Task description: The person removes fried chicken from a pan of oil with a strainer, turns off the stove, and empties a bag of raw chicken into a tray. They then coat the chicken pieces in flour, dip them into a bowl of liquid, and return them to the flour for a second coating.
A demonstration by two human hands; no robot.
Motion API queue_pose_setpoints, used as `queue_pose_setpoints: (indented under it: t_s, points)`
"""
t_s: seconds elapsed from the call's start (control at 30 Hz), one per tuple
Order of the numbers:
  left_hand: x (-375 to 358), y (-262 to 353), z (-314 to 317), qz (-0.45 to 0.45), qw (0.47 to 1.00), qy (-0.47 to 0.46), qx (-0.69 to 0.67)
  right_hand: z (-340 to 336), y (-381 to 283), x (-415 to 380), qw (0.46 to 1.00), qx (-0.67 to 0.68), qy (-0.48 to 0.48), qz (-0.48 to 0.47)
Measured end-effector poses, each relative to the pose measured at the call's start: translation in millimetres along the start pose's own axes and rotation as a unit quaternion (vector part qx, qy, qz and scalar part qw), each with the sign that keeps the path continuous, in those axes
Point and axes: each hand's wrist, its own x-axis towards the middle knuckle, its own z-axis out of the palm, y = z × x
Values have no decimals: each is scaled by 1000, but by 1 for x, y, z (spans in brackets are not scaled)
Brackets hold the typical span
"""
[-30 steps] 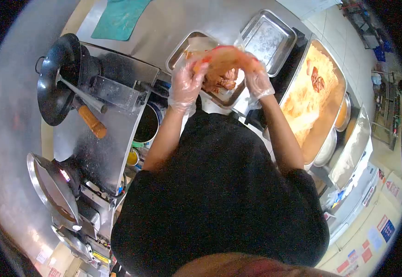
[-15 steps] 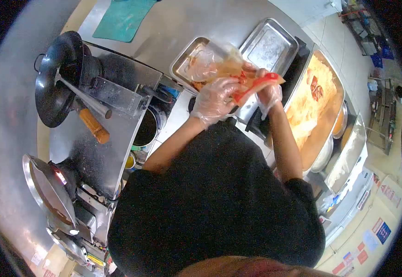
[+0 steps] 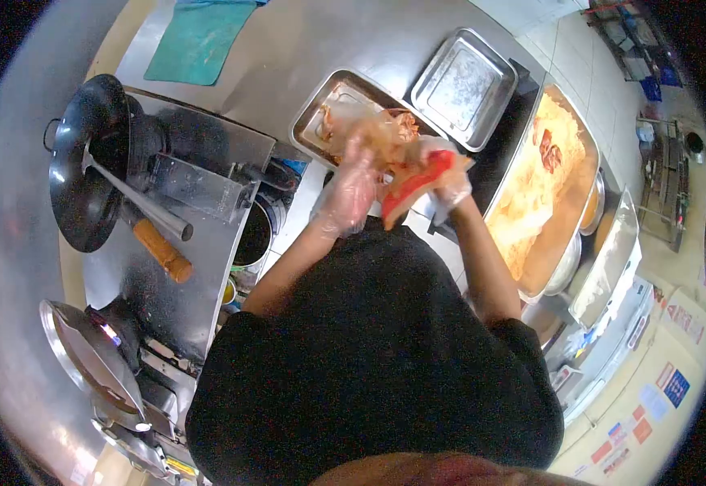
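My right hand, in a clear plastic glove, is closed on a floppy cream-coloured packet with a red band. The packet slants down toward my black shirt. To its left is my left hand, also gloved, its fingers pointing away from me and smeared by motion. Beyond the hands lies a metal tray with orange-brown pieces of food in it. A blurred tan, see-through patch overlaps the tray just past my left fingertips; I cannot tell whether that hand holds it.
A second metal tray stands at the back right. Along the right is a large pan of yellowish food with red pieces on top. On the left are a black wok with a ladle and another pan. A green cloth lies at the back.
My left hand has come away from the packet, moving left and toward me. The packet now hangs lower from my right hand, which has shifted slightly left. The view has turned a little.
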Motion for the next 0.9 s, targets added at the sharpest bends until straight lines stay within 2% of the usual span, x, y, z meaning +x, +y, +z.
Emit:
queue_pose_setpoints:
  t_s: [0.07,0.1,0.13,0.17,0.2,0.27,0.3,0.43,0.5,0.57,0.6,0.63,0.67,0.73,0.8,0.87,0.9]
  points:
    - [3,0,-6,25,1000,-11,-16,20,5,13,996,13,-87,19]
    - [2,0,-12,46,997,16,61,35,-16,18,996,13,-83,20]
    - [1,-1,-15,68,987,43,137,51,-54,26,997,-37,-48,-42]
    - [1,0,-9,86,986,81,119,60,-76,29,991,-88,-14,-104]
    - [5,2,-16,84,986,81,120,64,-76,30,991,-87,-12,-103]
    - [14,13,-27,94,976,119,154,69,-79,32,975,-185,4,-126]
    - [16,11,-20,135,960,156,188,71,-88,27,958,-273,22,-85]
    - [17,8,-40,178,934,214,222,80,-100,11,953,-279,76,-89]
    - [15,16,-50,152,962,184,131,89,-113,-5,971,-209,52,-102]
    - [13,17,-53,118,980,154,38,94,-110,-15,960,-255,27,-112]
    - [13,14,-51,112,981,153,40,95,-110,-19,946,-300,0,-124]
    - [13,11,-49,144,977,150,41,90,-108,-16,961,-272,-19,-46]
    - [15,10,-46,177,973,145,41,87,-104,-13,961,-273,-12,-43]
    - [7,9,-50,168,975,110,95,83,-98,-7,944,-317,-53,-78]
    - [-5,15,-47,159,973,77,148,82,-104,1,951,-289,-52,-97]
    - [-14,27,-45,75,992,96,41,71,-114,10,950,-254,-165,-82]
    - [-21,32,-49,16,998,-34,-58,66,-112,12,955,-232,-169,-74]
